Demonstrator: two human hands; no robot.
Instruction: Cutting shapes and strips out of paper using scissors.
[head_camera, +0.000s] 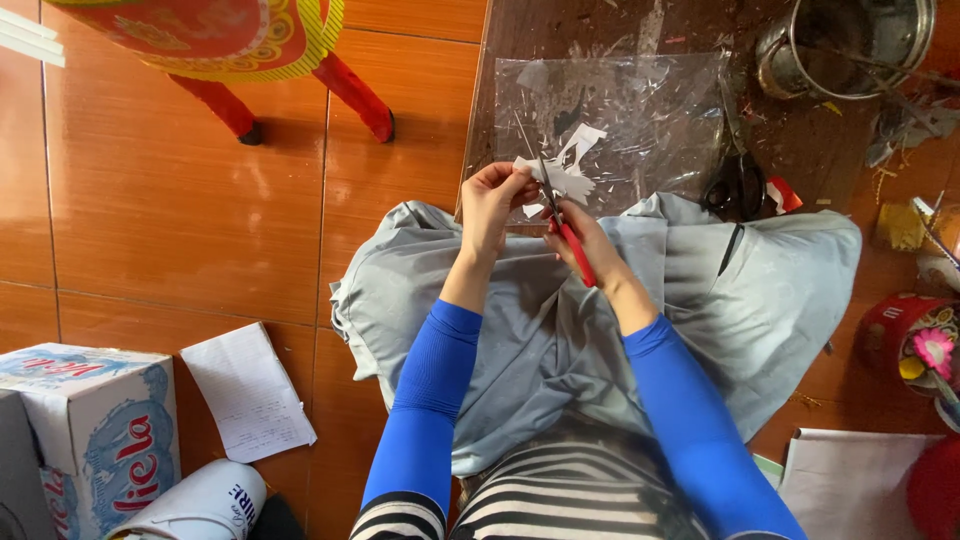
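— What sits at the middle of the frame?

— A flat white paper cutout (562, 170) with thin jagged arms. The left hand (490, 200) pinches its left edge, fingers curled tight on it. The right hand (580, 240) is wrapped around the red plastic handles of a pair of scissors (560, 215); the slim metal blades run up across the paper.

— Are the blades apart?

— Too thin to tell. The handles are mostly buried in the fist.

— What lies beneath?

— Upper centre, a glossy clear plastic sheet (650, 110) strewn with tiny white snippets, on a dark scratched board (800, 150). Below the hands, soft grey cloth (560, 330) in folds over the lap.

— And at the edges?

— Upper right, a shiny metal pot (850, 45), cut off at the top, and black-handled scissors (738, 180) on the board. Lower left, a printed cardboard box (95, 430) and a lined paper sheet (250, 390) on polished wooden flooring (150, 200). Top left, a red and yellow stool (230, 45), only partly shown.
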